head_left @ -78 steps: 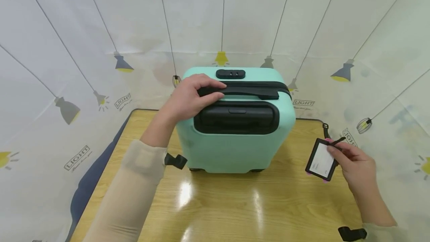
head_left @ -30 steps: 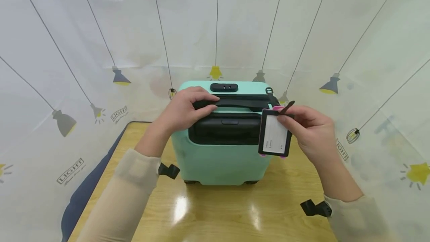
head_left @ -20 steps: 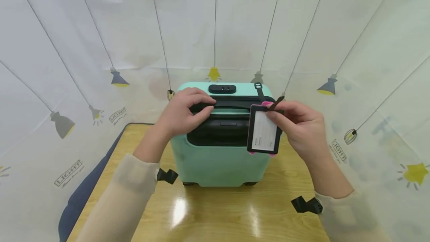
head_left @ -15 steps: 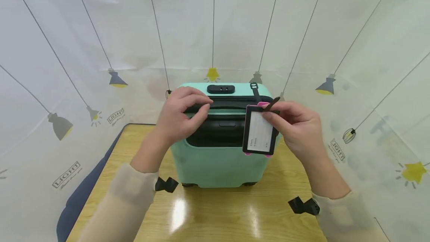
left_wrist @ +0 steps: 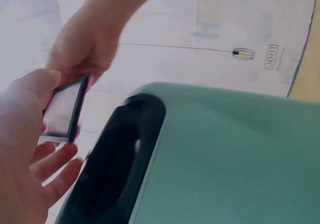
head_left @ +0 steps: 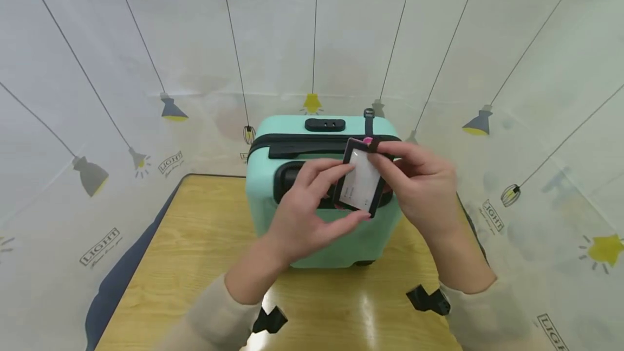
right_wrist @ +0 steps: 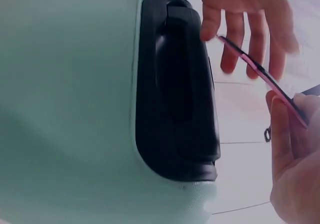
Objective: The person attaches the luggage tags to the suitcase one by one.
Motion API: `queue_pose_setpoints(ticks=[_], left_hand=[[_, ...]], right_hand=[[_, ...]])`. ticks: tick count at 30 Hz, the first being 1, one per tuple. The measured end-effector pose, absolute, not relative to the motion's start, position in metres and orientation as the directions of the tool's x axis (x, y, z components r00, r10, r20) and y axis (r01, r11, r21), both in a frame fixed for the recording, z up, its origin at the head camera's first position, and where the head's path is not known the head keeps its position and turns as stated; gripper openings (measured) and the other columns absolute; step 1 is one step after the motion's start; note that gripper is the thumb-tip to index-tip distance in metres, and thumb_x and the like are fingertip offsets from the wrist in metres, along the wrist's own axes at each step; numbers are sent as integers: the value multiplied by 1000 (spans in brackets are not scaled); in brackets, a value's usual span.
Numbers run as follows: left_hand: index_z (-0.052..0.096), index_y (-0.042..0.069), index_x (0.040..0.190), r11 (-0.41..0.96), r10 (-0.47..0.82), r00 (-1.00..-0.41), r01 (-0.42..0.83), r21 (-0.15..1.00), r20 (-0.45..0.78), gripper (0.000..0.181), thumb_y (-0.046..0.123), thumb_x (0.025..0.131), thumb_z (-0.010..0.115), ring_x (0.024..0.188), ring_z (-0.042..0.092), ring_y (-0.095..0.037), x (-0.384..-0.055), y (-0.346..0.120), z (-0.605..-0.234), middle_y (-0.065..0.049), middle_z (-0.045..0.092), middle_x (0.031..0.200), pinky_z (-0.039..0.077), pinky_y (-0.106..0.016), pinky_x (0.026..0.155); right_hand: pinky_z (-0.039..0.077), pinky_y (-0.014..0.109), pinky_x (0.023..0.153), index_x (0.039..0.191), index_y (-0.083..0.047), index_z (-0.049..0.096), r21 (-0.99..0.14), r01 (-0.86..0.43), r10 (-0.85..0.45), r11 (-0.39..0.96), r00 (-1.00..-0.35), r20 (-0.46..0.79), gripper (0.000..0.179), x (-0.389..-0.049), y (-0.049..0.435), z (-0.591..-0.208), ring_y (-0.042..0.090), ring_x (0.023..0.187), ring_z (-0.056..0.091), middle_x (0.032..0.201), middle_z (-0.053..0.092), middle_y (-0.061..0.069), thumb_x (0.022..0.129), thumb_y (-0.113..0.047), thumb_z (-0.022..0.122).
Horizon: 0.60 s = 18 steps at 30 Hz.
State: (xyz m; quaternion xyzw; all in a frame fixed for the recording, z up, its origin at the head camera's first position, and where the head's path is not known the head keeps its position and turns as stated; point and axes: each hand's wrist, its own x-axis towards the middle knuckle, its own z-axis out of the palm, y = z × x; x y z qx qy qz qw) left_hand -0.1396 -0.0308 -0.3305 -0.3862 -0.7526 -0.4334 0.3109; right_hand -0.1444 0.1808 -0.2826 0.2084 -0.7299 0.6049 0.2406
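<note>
My right hand (head_left: pixel 424 188) pinches the luggage tag (head_left: pixel 361 180) by its upper end between thumb and forefinger. The tag has a black frame, a white card and pink edges. Its black strap (head_left: pixel 369 121) sticks up, with a buckle at the end. My left hand (head_left: pixel 304 213) is at the tag's lower left side with fingers spread; in the right wrist view the fingers look loose around the tag's far end (right_wrist: pixel 240 53). Contact there is hard to tell. Behind both hands stands an upright mint-green suitcase (head_left: pixel 351 248), its black top handle (head_left: pixel 302 149) partly covered by the tag.
The suitcase stands on a wooden table (head_left: pixel 205 221) with a dark edge. A combination lock (head_left: pixel 325 124) sits on the suitcase's top. A pale sheet (head_left: pixel 273 31) printed with lamps surrounds the table at the back and sides.
My right hand has brought the tag from the right side to in front of the suitcase. My left hand has let go of the suitcase handle and moved right and down to the tag.
</note>
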Motion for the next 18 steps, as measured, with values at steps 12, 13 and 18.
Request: queue_pose_setpoints(ticks=[12,13,18], left_hand=[[59,2,153,406,270,-531,819,405,803,78,18,85,96,138,62,-32,-139,-20,-332,-23,49,157,61,-40,106],[59,2,153,398,270,-528,823,406,805,77,16,86,94,142,60,-34,-139,-21,-331,-23,50,158,60,-41,108],[60,1,152,303,263,-524,842,447,810,71,8,87,89,150,54,-35,-142,-23,-332,-22,55,157,53,-42,119]], right_hand=[[65,25,65,125,-5,83,-690,-661,-129,293,-743,657,29,-135,172,-283,4,75,79,118,83,14,99,6,75],[64,24,65,125,-5,83,-679,-667,-134,306,-736,663,29,-134,172,-283,4,74,78,118,83,15,99,6,75],[59,18,63,129,-8,82,-605,-717,-187,347,-685,704,33,-133,173,-282,7,65,72,116,84,13,99,5,73]])
